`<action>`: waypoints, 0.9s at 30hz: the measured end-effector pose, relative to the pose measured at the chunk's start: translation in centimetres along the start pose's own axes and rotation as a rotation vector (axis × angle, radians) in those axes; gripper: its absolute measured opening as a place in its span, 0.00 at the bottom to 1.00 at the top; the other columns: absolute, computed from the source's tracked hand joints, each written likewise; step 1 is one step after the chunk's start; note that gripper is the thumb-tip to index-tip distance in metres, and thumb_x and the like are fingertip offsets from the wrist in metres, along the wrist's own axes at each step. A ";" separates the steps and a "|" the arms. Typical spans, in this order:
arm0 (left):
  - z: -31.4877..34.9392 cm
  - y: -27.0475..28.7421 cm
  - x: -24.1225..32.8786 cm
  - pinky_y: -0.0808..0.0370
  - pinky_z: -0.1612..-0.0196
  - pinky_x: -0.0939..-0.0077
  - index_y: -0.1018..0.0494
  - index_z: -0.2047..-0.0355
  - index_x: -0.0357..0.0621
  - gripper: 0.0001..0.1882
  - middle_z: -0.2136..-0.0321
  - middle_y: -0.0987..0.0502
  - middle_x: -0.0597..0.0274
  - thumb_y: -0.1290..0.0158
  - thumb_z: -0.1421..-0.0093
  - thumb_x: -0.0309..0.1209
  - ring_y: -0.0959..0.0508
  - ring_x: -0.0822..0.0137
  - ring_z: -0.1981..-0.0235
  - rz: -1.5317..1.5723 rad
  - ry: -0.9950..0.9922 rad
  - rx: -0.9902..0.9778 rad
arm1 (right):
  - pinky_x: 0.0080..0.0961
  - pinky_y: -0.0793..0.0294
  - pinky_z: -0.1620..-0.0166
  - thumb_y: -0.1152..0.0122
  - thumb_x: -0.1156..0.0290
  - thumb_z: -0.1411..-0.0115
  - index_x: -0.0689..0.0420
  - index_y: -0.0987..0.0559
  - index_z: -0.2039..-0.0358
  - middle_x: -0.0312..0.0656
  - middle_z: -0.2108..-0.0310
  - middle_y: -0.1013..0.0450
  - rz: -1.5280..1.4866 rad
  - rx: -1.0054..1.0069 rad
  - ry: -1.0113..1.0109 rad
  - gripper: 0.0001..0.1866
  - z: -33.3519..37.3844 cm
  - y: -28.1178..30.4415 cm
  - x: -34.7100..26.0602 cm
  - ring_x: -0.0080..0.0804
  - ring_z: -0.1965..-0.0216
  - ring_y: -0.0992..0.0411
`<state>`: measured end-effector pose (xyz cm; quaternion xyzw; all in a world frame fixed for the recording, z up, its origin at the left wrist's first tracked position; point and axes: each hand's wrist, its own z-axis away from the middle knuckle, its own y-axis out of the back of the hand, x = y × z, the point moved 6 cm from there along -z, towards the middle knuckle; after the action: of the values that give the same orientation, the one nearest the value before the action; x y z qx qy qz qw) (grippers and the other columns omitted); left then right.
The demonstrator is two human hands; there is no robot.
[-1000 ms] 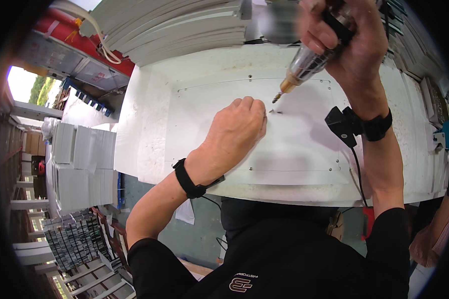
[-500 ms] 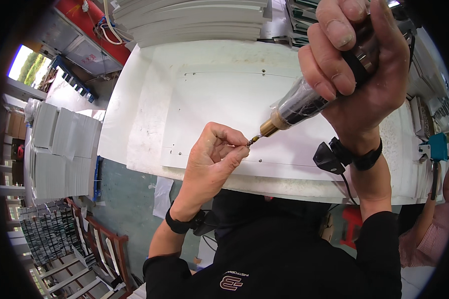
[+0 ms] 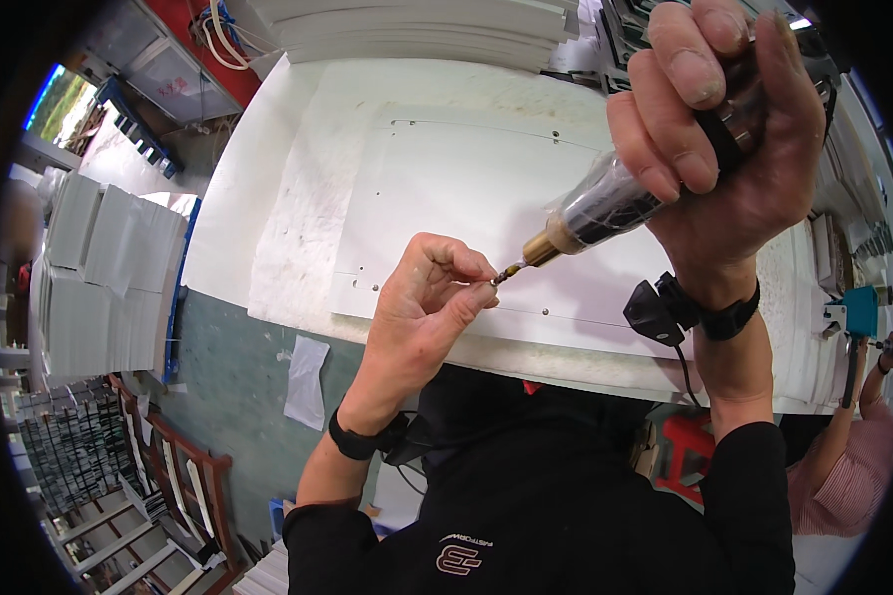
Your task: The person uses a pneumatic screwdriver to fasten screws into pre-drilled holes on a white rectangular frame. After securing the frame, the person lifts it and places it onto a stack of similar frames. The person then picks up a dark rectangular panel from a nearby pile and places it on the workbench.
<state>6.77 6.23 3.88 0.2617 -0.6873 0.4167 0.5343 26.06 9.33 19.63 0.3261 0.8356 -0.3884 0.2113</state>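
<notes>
My right hand [image 3: 729,169] is wrapped round an inline power screwdriver [image 3: 605,206], its lower body covered in clear plastic and ending in a brass-coloured nose. The tool slants down to the left, above a flat white panel [image 3: 446,198]. At the bit's tip, the thumb and forefinger of my left hand [image 3: 417,312] pinch a small dark screw [image 3: 497,281], mostly hidden by the fingertips. Several little holes or screw heads dot the panel near its edges, one dark screw head [image 3: 545,312] lying right of my left fingertips.
The panel lies on a white-covered table [image 3: 293,198]. Stacked white panels [image 3: 417,35] stand along its far side, and more white stacks [image 3: 119,278] sit at the left. A teal tool [image 3: 861,310] and another person's striped sleeve [image 3: 848,476] are at the right. A red stool [image 3: 685,451] stands below.
The view has shifted slightly, so the panel sits a little farther right and higher in the picture. Both hands keep their grip, with the bit still at the screw.
</notes>
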 end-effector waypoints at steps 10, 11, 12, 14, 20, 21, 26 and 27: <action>1.5 2.0 1.2 0.21 0.49 0.73 0.32 0.55 0.40 0.10 0.58 0.24 0.60 0.44 0.32 0.21 0.21 0.71 0.58 -0.079 -0.042 0.101 | 0.25 0.25 0.83 0.63 0.53 0.22 0.56 0.26 0.59 0.44 0.71 0.24 -0.179 -0.282 0.013 0.22 -2.3 -1.9 3.1 0.23 0.87 0.32; 1.6 2.5 1.6 0.22 0.49 0.73 0.32 0.55 0.41 0.10 0.59 0.24 0.61 0.43 0.33 0.21 0.21 0.71 0.57 -0.188 -0.086 0.133 | 0.25 0.25 0.83 0.63 0.53 0.22 0.57 0.26 0.58 0.45 0.72 0.24 -0.175 -0.251 -0.007 0.22 -2.5 -2.5 3.7 0.23 0.87 0.31; 1.8 3.0 2.0 0.23 0.49 0.73 0.32 0.55 0.41 0.10 0.59 0.24 0.62 0.43 0.33 0.21 0.21 0.70 0.56 -0.296 -0.130 0.165 | 0.25 0.24 0.83 0.62 0.53 0.22 0.58 0.26 0.58 0.45 0.72 0.25 -0.130 -0.209 -0.061 0.22 -2.9 -3.5 4.2 0.23 0.87 0.31; 1.9 4.4 3.0 0.22 0.50 0.74 0.30 0.56 0.40 0.09 0.60 0.22 0.62 0.43 0.34 0.20 0.20 0.71 0.58 -0.433 -0.186 0.230 | 0.21 0.30 0.83 0.55 0.52 0.25 0.58 0.25 0.61 0.42 0.75 0.26 0.043 -0.192 -0.104 0.21 -3.7 -5.5 5.6 0.20 0.86 0.32; 3.1 7.7 5.0 0.23 0.49 0.70 0.28 0.56 0.38 0.09 0.59 0.18 0.55 0.46 0.36 0.16 0.16 0.64 0.56 -0.824 -0.218 0.334 | 0.19 0.37 0.82 0.39 0.59 0.31 0.54 0.22 0.72 0.31 0.81 0.29 0.282 -0.082 -0.261 0.15 -4.4 -8.3 10.7 0.15 0.84 0.34; 3.4 8.2 4.9 0.23 0.49 0.70 0.28 0.56 0.38 0.09 0.59 0.18 0.55 0.46 0.36 0.16 0.17 0.64 0.55 -0.819 -0.216 0.353 | 0.19 0.37 0.81 0.37 0.60 0.31 0.53 0.22 0.73 0.30 0.82 0.29 0.336 -0.076 -0.249 0.14 -4.4 -9.1 10.8 0.14 0.83 0.34; 3.8 9.7 3.3 0.26 0.43 0.69 0.31 0.52 0.38 0.10 0.56 0.17 0.56 0.51 0.32 0.18 0.18 0.65 0.50 -0.794 -0.172 0.356 | 0.18 0.38 0.79 0.38 0.62 0.31 0.53 0.21 0.72 0.28 0.81 0.29 0.478 -0.079 -0.175 0.13 -3.9 -9.0 13.0 0.13 0.81 0.34; 4.0 9.9 3.2 0.26 0.42 0.70 0.31 0.52 0.38 0.10 0.56 0.17 0.55 0.51 0.32 0.18 0.18 0.65 0.50 -0.790 -0.169 0.365 | 0.18 0.38 0.80 0.38 0.62 0.31 0.53 0.21 0.72 0.28 0.81 0.29 0.450 -0.083 -0.190 0.13 -3.9 -9.0 13.2 0.13 0.82 0.34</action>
<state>-4.19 8.16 3.75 0.6274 -0.4911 0.2721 0.5396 10.04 13.03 18.57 0.4572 0.7335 -0.3257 0.3834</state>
